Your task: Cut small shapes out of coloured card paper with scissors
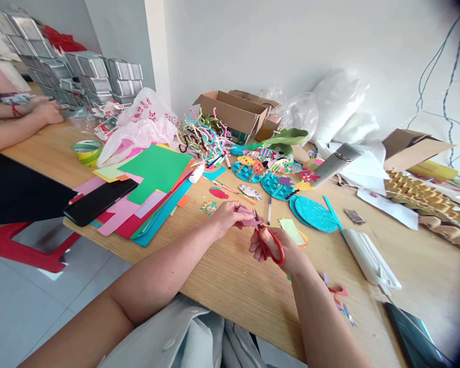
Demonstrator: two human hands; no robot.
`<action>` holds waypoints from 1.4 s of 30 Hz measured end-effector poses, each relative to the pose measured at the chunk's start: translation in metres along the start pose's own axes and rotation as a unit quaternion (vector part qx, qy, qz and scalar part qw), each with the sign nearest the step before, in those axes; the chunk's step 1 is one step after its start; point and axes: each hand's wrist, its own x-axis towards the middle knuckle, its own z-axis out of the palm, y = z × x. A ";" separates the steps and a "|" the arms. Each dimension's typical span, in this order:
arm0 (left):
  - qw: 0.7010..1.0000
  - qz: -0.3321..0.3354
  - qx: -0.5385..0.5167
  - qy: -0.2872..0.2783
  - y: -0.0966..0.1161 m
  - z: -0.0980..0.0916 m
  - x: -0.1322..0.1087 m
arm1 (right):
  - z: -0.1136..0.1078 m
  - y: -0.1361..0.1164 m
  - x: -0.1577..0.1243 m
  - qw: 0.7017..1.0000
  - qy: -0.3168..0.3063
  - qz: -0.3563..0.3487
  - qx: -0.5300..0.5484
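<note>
My left hand (230, 217) pinches a small piece of pinkish-purple paper (247, 216) above the wooden table. Red-handled scissors (273, 249) are in my right hand (278, 249), their blades at the right edge of that paper. Just beyond my hands lie a red and green paper fish (218, 192), a white fish with dark line markings (250, 192), a pen (269, 210) and tiny colored paper bits (208, 207). Pale green paper slips (292, 231) sit right of the scissors.
Colored paper sheets (157, 171) and a black phone (100, 201) lie left. Behind are pipe cleaners (205, 135), decorated blue discs (276, 187) and a cardboard box (232, 113). A white power strip (371, 258) is right. Another person's hands (44, 111) rest far left.
</note>
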 end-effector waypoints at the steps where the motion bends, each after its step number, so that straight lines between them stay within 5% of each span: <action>1: 1.000 -0.003 -0.001 0.001 0.000 0.000 0.000 | 0.000 0.000 0.000 1.000 0.000 -0.001 0.000; 26: 0.998 -0.042 0.002 -0.051 0.002 -0.003 -0.003 | 0.000 -0.001 -0.001 1.000 -0.002 -0.007 -0.023; 42: 0.998 -0.046 -0.027 -0.031 0.001 -0.003 0.000 | 0.001 -0.006 -0.003 0.999 -0.013 -0.002 -0.042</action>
